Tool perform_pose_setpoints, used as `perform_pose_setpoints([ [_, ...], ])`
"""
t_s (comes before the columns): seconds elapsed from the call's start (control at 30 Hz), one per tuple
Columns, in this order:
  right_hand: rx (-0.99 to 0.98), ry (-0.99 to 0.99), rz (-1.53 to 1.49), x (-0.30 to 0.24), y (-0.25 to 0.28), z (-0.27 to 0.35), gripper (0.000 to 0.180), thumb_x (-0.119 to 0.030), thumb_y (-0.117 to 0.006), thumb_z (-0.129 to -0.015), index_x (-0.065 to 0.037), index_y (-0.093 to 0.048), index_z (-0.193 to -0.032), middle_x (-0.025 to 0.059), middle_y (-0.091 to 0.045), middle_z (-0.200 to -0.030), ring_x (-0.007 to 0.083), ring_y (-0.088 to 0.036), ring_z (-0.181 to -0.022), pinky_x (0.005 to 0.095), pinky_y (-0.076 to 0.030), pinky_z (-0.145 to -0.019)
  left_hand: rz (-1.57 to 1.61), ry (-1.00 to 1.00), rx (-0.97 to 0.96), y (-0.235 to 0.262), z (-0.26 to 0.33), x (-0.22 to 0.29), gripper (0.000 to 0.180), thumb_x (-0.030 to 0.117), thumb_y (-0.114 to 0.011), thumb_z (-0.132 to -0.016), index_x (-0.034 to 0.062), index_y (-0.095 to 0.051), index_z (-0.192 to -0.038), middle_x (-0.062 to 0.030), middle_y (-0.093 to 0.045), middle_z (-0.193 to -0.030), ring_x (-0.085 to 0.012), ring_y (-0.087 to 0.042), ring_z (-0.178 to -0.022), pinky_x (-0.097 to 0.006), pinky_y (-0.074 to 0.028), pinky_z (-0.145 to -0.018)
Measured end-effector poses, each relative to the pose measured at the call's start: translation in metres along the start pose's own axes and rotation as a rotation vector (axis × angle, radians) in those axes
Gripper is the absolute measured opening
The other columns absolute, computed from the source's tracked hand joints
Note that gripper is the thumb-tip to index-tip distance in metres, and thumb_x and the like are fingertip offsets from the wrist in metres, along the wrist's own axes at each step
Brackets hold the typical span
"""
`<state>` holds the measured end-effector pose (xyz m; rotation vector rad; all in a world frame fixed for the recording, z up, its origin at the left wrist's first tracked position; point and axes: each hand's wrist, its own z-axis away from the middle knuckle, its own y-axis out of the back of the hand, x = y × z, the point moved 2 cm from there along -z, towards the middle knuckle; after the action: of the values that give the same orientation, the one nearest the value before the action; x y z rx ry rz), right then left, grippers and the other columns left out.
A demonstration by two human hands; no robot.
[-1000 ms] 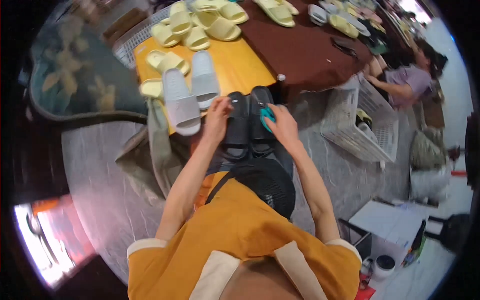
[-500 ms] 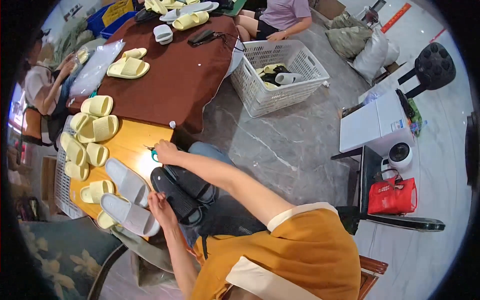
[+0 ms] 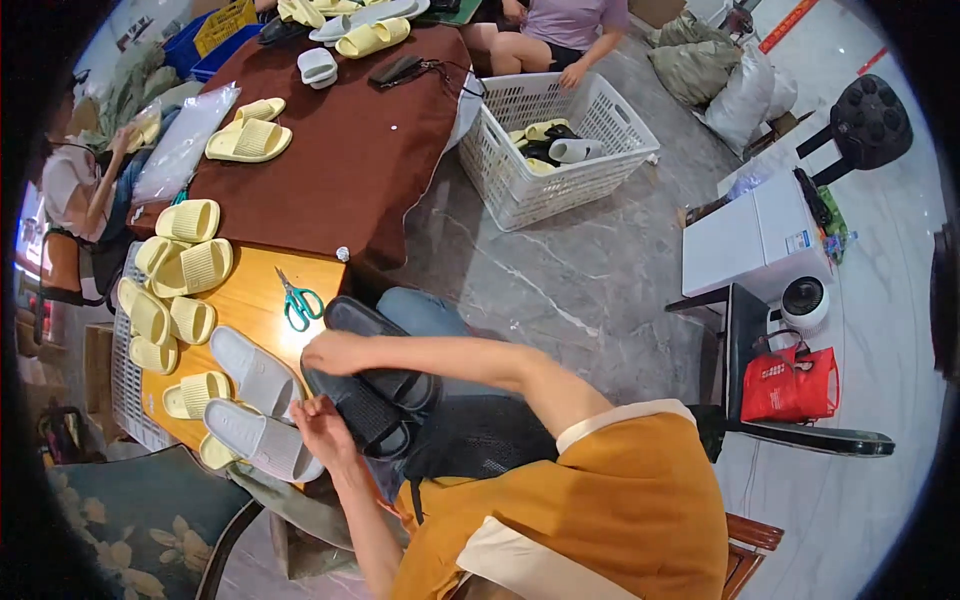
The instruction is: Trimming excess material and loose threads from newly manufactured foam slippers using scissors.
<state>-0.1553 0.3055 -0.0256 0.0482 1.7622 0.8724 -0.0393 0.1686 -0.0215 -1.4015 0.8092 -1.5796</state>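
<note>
My right hand [image 3: 336,353] reaches over the heel end of the nearer black slide sandal [image 3: 365,408], fingers bent down and closed; whatever they hold is hidden. A second black slide sandal [image 3: 385,350] lies beside it on my lap. Palm up, my left hand [image 3: 326,432] is held between the black pair and two grey slide sandals [image 3: 250,440], its fingers loosely bent and apart. Teal-handled scissors [image 3: 298,303] lie on the wooden table [image 3: 255,275], beyond my right hand. Several pale yellow slide sandals [image 3: 195,268] cover the table's left part.
A brown cloth [image 3: 330,160] covers the far table, with more sandals and a clear plastic bag [image 3: 185,145]. On the floor, a white crate [image 3: 550,190] holds sandals. Other people [image 3: 555,40] sit at the far side and at left. A red bag [image 3: 790,385] rests on a chair at right.
My right hand has let go of the scissors, which now lie on the table, and moved back toward the black sandals. The left hand has shifted slightly downward.
</note>
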Motion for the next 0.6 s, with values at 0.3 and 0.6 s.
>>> perform_pose_setpoints([
  [0.3,-0.295,0.269,0.351,-0.051,-0.025,0.069,0.055,-0.063,-0.062,-0.079,-0.009,-0.067,-0.081,0.0153,-0.067,-0.076,0.0369,-0.066,-0.079,0.0491,-0.049,-0.07,0.138,-0.105,-0.092,0.022,0.044,0.093,0.012,0.019,-0.05,-0.103,0.0092,-0.054,-0.096,0.0039,-0.024,-0.061,-0.0086,-0.025,-0.057,-0.026,-0.03,-0.058],
  [0.6,-0.213,0.285,0.367,-0.062,0.004,0.078,0.044,-0.048,-0.07,-0.081,-0.005,-0.068,-0.092,0.0147,-0.068,-0.086,0.0349,-0.065,-0.086,0.0461,-0.051,-0.076,-0.885,-0.287,0.571,0.056,0.158,0.19,0.011,0.022,-0.06,-0.098,0.0117,-0.062,-0.103,0.0096,-0.042,-0.068,-0.001,-0.034,-0.057,-0.021,-0.027,-0.05],
])
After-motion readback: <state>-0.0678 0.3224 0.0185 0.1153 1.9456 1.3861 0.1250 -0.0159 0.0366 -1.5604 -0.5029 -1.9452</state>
